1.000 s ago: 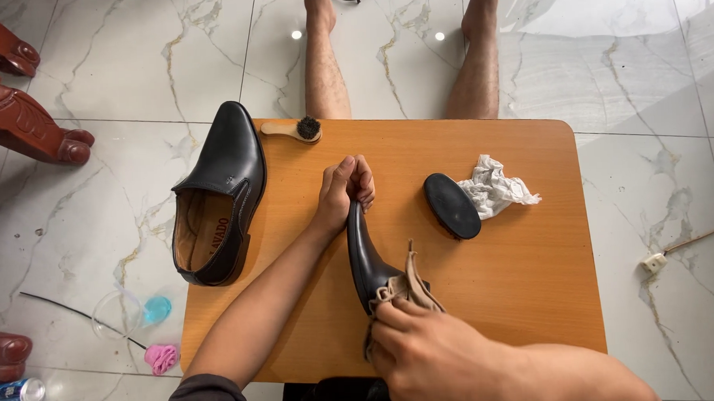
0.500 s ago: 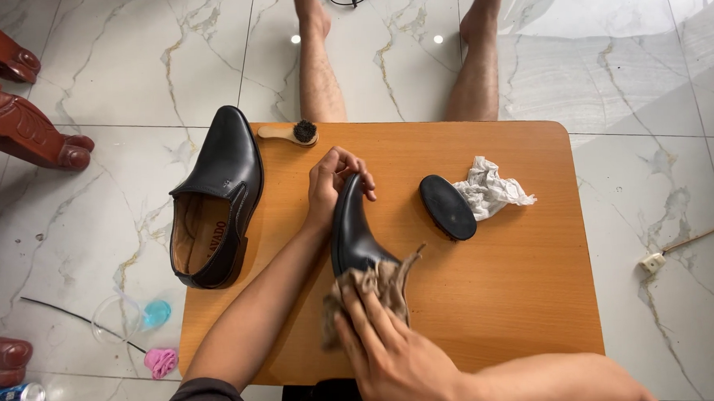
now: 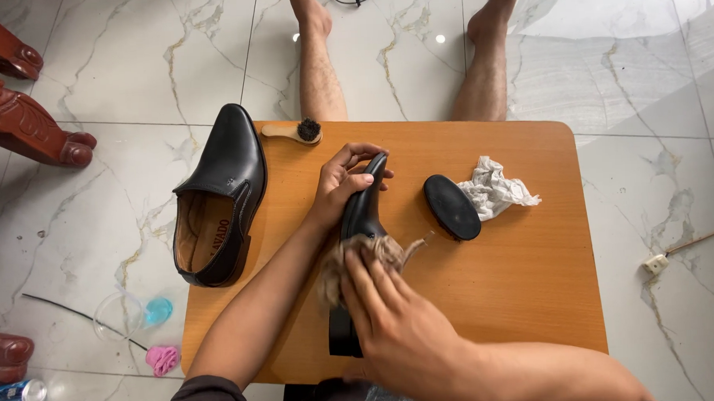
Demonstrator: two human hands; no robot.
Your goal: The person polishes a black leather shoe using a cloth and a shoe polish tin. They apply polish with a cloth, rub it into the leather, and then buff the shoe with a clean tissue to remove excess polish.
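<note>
On wooden table [image 3: 534,297], left hand [image 3: 342,181] gripping shoe [image 3: 363,212] toe, right hand [image 3: 393,318] pressing cloth [image 3: 374,249]

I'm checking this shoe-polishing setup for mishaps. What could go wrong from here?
The other black shoe hangs partly over the table's left edge, so a bump might tip it onto the floor. The small brush lies at the far edge and could roll off. The left hand pinches only the toe of the shoe being rubbed; pressure from the right hand's cloth may twist it loose.
</note>
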